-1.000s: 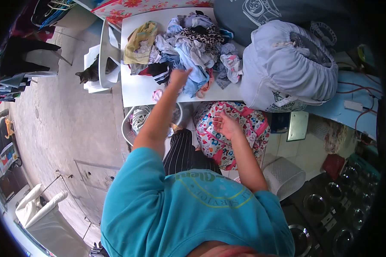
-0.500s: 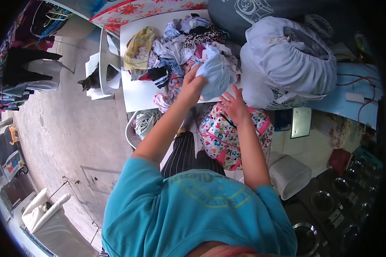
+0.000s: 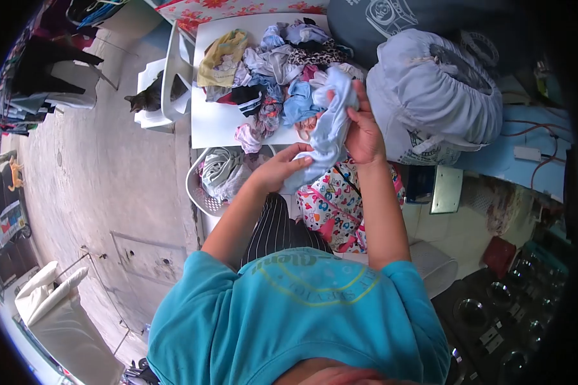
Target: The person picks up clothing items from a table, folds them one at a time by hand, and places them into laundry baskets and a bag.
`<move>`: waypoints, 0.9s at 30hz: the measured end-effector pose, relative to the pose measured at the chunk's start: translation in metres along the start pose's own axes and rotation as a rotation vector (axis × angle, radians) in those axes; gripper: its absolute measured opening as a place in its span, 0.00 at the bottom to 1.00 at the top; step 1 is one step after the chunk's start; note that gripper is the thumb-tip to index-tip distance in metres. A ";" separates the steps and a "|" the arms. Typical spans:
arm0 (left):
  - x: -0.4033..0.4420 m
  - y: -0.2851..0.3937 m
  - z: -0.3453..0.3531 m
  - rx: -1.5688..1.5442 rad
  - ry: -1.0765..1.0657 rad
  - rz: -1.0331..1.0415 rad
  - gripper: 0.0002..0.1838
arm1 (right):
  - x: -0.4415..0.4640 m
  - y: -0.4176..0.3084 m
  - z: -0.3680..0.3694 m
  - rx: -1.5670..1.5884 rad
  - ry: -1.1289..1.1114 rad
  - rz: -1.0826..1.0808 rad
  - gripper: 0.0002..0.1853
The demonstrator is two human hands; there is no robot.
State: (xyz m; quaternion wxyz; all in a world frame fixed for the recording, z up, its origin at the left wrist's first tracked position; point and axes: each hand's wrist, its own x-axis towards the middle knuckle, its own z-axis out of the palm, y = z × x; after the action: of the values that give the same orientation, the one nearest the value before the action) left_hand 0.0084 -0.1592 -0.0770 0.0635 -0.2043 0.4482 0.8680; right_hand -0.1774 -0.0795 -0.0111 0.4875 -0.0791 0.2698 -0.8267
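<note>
A light blue garment [image 3: 331,131] hangs stretched between my two hands, above the front edge of the white table [image 3: 215,131]. My left hand [image 3: 365,131] grips its upper right part, thumb over the cloth. The lower left end is pinched in my right hand [image 3: 284,165]. Behind them on the table lies a loose heap of small clothes, among them a yellow garment [image 3: 221,61], a leopard-print piece [image 3: 318,56], a black one with white stripes [image 3: 247,98] and another blue one [image 3: 298,102]. A pink cloth [image 3: 247,136] lies at the table's front edge.
A large stuffed white cloth bag [image 3: 430,96] stands right of the heap. Below the table are a white basket [image 3: 202,199] with cloth inside and a colourful patterned bag [image 3: 334,208]. A cat [image 3: 149,97] rests on a white chair [image 3: 173,77] at the left.
My right hand has lifted a light blue garment off the heap and drawn it nearer my body. My left hand has risen and taken hold of its other end.
</note>
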 end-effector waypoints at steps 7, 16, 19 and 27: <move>-0.043 0.030 0.034 0.564 0.173 -0.438 0.44 | -0.044 -0.043 0.000 -0.220 0.061 -0.149 0.29; -0.098 0.044 0.066 -0.212 0.244 0.369 0.31 | -0.126 -0.059 -0.043 -0.839 0.180 0.168 0.30; -0.093 0.041 0.085 -0.200 0.312 0.434 0.32 | -0.148 -0.035 0.007 -1.173 0.048 0.338 0.38; -0.126 0.050 0.162 -0.036 0.397 0.610 0.28 | -0.169 0.005 0.087 -1.192 -0.249 -0.448 0.34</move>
State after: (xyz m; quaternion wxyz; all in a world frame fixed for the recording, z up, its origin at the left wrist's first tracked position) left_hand 0.0602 -0.0493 0.0955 -0.2903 -0.2269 0.4767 0.7981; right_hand -0.0532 0.0297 0.0821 0.2036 -0.4858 0.6007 -0.6015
